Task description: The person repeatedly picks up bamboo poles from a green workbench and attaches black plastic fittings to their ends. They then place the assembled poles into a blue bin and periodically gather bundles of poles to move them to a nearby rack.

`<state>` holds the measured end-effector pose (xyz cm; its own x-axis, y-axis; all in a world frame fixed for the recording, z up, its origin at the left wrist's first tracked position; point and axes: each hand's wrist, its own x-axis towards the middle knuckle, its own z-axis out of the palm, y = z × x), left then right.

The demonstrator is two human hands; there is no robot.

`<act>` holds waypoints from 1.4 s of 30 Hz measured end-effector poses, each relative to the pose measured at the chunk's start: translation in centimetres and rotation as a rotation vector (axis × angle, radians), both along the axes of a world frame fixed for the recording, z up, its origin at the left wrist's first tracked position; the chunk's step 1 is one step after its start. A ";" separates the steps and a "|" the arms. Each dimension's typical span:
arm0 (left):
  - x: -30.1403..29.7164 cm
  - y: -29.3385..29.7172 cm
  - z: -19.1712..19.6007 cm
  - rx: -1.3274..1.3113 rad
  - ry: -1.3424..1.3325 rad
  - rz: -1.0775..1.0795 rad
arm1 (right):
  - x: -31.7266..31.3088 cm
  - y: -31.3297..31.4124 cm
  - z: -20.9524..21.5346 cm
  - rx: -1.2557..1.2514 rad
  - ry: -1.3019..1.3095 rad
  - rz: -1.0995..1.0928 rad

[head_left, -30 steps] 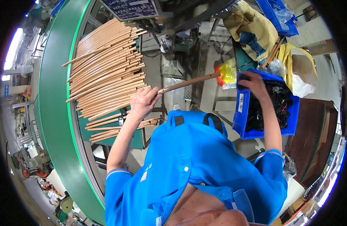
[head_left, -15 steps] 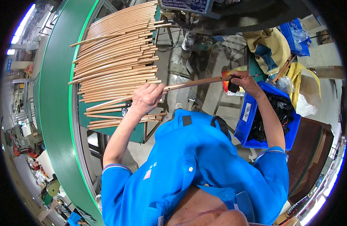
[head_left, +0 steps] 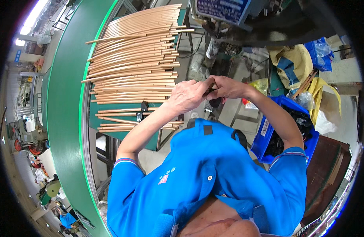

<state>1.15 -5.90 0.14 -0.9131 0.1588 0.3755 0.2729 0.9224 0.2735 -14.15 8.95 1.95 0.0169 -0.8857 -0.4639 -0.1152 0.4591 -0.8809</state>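
My two hands meet above the aisle, just right of the table. My left hand [head_left: 190,94] is closed round the end of a slim wooden rod [head_left: 138,89], whose length runs left over the other rods. My right hand [head_left: 227,87] pinches a small black part [head_left: 210,91] against that end; the fingers hide most of the contact. Many similar light-brown rods [head_left: 130,59] lie side by side on the green table [head_left: 115,106]. Left of my left forearm, a black fitting [head_left: 142,110] rests on the table among several separate rods.
A blue bin [head_left: 256,145] of black parts stands beside my right forearm. Beyond it are a yellow-lined sack [head_left: 290,65] and another blue crate [head_left: 319,53]. A green conveyor belt [head_left: 65,118] runs along the left. Dark machinery [head_left: 284,27] overhangs the far side.
My right hand has come left with the black part to meet my left hand, which has shifted right to the rod's end. The view has shifted slightly.
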 end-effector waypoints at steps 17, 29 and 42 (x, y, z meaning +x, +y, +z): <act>-11.8 -7.2 3.4 -0.077 0.060 -0.033 | -12.3 3.0 -5.8 -0.547 1.653 -0.132; -12.0 -7.7 1.6 -0.024 -0.173 -0.015 | -10.5 0.8 -4.4 -0.489 1.035 -0.129; -7.3 -12.9 2.1 0.056 -0.189 0.070 | -6.4 6.4 -7.8 -0.483 0.767 -0.809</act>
<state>-6.17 -18.85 2.22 -0.9761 0.0763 0.2034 0.1479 0.9192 0.3650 -20.55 15.31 -5.84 -0.7548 -0.5980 0.2696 -0.5136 0.2831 -0.8100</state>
